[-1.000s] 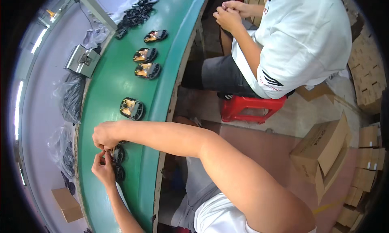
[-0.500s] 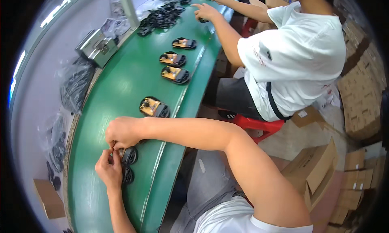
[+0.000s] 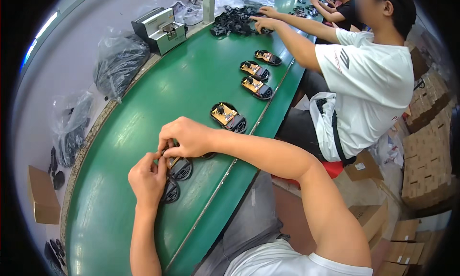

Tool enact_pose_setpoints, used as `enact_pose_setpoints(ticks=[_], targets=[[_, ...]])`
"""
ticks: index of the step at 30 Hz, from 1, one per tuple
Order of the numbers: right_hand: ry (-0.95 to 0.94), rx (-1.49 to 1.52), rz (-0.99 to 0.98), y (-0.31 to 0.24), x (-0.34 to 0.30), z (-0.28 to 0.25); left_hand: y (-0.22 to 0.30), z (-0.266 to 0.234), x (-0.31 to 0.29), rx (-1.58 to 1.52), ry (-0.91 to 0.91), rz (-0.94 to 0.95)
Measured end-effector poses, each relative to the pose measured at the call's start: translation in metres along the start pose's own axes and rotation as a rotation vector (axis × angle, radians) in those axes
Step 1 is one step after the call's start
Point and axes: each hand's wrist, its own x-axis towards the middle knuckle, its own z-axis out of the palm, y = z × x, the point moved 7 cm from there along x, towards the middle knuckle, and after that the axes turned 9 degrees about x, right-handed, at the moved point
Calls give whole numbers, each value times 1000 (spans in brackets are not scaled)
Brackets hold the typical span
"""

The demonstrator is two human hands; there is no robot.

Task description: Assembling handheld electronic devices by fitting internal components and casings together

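Note:
My left hand and my right hand meet over a black mouse base with an orange circuit board, lying on the green conveyor belt. Both hands pinch at its far end with their fingertips. A second black base lies just below, partly under my left hand. Another open mouse base sits farther up the belt, apart from my hands.
Three more mouse bases lie up the belt. A person in a white shirt reaches into a pile of black parts. A grey machine, plastic bags and cardboard boxes surround the belt.
The view has swung up and along the belt, so the neighbour and the far pile now show. My hands stay together on the same mouse base.

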Motion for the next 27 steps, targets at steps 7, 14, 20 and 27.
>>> enact_pose_setpoints(ticks=[7,14,20,27], targets=[[33,72,-82,-9,14,40,-33,-20,-22,-14,-39,0],[-90,-119,-51,-32,34,100,-62,-51,-61,-4,-66,-28],[-238,1,-100,-60,48,167,-94,-86,-114,7,-34,-137],[-378,234,36,-68,26,152,-63,-96,-137,-39,66,7]])
